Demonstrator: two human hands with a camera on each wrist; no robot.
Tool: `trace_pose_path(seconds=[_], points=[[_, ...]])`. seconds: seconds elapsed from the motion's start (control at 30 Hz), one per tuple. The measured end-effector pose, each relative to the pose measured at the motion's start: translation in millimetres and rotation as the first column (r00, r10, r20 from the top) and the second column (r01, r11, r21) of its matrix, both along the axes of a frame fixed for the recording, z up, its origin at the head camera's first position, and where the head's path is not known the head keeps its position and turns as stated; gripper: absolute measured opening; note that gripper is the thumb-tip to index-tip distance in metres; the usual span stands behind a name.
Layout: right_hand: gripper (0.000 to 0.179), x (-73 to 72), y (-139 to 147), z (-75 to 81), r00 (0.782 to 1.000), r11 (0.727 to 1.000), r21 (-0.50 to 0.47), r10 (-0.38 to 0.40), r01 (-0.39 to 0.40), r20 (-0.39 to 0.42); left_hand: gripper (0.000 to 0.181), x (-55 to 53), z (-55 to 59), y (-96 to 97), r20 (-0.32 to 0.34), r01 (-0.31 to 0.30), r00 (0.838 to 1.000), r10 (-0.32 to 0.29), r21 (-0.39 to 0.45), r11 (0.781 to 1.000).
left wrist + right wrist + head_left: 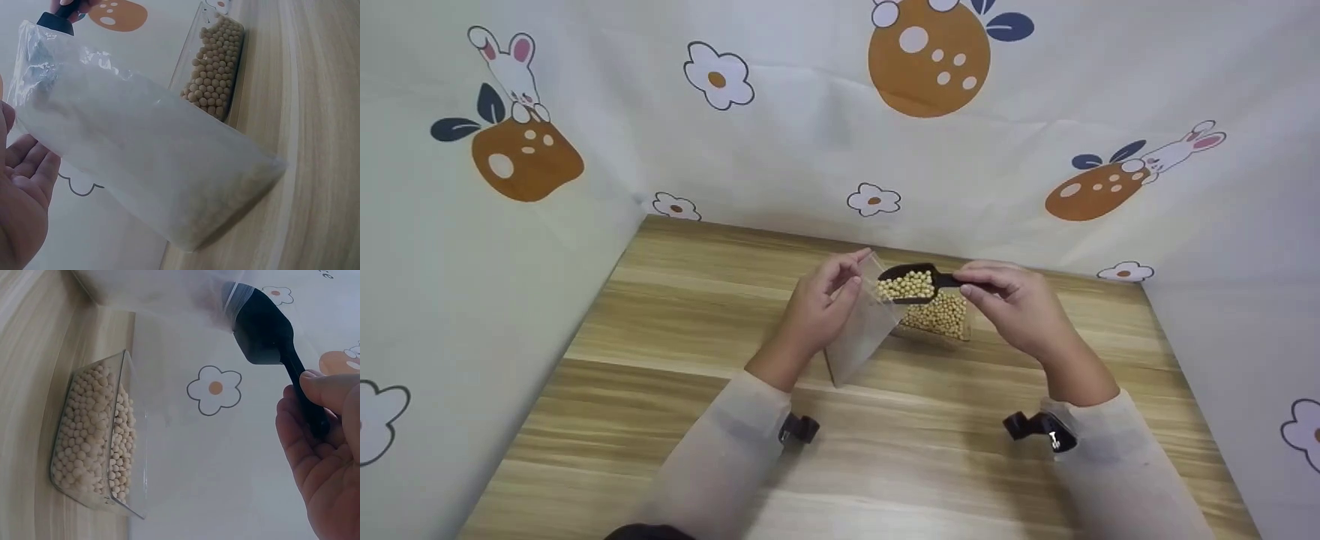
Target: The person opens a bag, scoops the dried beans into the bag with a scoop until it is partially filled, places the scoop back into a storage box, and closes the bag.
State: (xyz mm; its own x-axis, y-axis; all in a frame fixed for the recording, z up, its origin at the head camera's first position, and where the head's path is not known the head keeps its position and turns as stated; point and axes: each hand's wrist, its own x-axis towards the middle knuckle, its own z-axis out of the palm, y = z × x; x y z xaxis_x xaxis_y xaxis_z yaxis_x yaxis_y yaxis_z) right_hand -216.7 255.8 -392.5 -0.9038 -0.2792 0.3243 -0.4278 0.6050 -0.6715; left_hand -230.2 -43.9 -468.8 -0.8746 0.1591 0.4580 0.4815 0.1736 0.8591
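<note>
My left hand (829, 304) holds a frosted plastic bag (135, 135) by its upper edge, keeping the mouth apart. Some pale round beans show dimly through the bag's lower end, which meets the table. My right hand (1016, 307) grips the handle of a black scoop (263, 329), thumb on top. In the head view the scoop carries a heap of yellowish soybeans (907, 286), its tip inside the bag's mouth. Beneath the scoop stands a clear box (128, 433) holding more soybeans (214, 70); the scoop and bag partly hide it in the head view.
The wood-grain table (660, 322) is bounded at the back and sides by pale cloth (802, 142) printed with oranges, rabbits and flowers. A black wrist mount (801, 428) sits on the left sleeve, another mount (1042, 430) on the right.
</note>
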Motion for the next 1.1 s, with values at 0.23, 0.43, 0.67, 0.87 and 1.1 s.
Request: trace_pose_path(seconds=[0.23, 0.43, 0.67, 0.87, 1.1], points=[[0.020, 0.7, -3, 7.0, 0.999, 0.996, 0.085, -0.007, 0.011, -0.044, 0.008, -0.6, 0.0, -0.3, 0.007, -0.006, 1.000, 0.006, 0.007, 1.000], [0.020, 1.3, -6, 12.4, 0.996, 0.989, 0.147, -0.007, 0.020, -0.086, 0.008, -1.8, -0.4, -0.3, 0.014, -0.009, 1.000, 0.009, 0.015, 1.000], [0.020, 1.9, -7, 14.3, 0.994, 0.986, 0.164, 0.002, 0.017, -0.112, 0.008, -2.5, -1.2, 0.3, 0.013, 0.003, 1.000, -0.004, 0.035, 0.999], [0.020, 1.8, -6, 11.8, 0.994, 0.993, 0.117, -0.003, 0.016, -0.110, 0.008, -1.3, -0.5, 0.0, 0.016, 0.000, 1.000, -0.001, 0.024, 1.000], [0.020, 1.7, -6, 11.2, 0.992, 0.994, 0.111, 0.003, 0.011, -0.126, 0.007, -1.9, -0.7, 0.8, -0.003, 0.002, 1.000, -0.002, 0.027, 1.000]])
